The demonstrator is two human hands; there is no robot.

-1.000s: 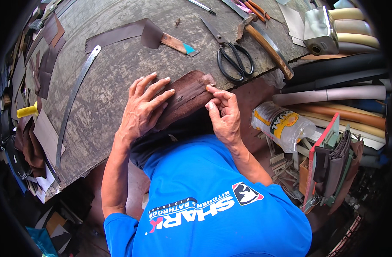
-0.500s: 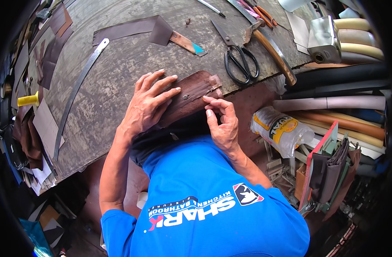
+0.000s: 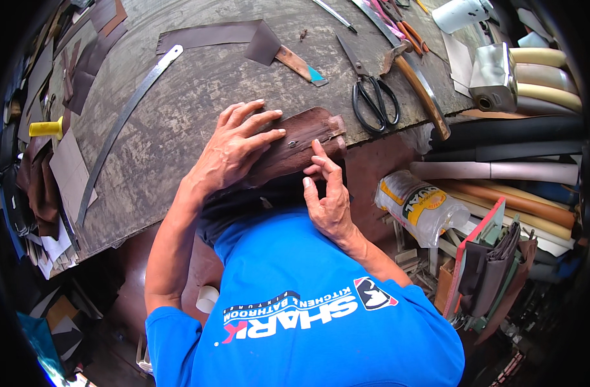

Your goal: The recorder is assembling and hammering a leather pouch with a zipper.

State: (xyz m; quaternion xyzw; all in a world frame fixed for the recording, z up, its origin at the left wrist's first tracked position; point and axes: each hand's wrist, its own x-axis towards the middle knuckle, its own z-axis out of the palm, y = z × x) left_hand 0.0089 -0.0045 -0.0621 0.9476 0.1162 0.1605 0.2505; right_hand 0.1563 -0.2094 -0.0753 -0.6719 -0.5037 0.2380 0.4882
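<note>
A brown leather piece (image 3: 285, 160) with a rough surface lies over the table's near edge. A small metal-looking bit (image 3: 293, 143) and a raised seam or fold show on it. My left hand (image 3: 233, 151) rests flat on its left part, fingers spread, holding nothing. From the lower right, my right hand (image 3: 330, 201) touches the leather with its stretched index fingertip. Its thumb stands apart and the other fingers are bent, with nothing visible in them. Black-handled shears (image 3: 371, 103) lie just beyond the leather, to the right.
A hammer (image 3: 418, 84) lies right of the shears. A curved-looking metal strip (image 3: 124, 122) crosses the table's left side. Farther back are a dark leather strip (image 3: 211, 35) and a wooden-handled tool (image 3: 296, 62). A metal can (image 3: 492, 77) and material rolls (image 3: 501, 170) stand right.
My right index finger has straightened and moved from the leather's right end onto its surface. My left hand stays spread on the leather. The whole view has shifted slightly.
</note>
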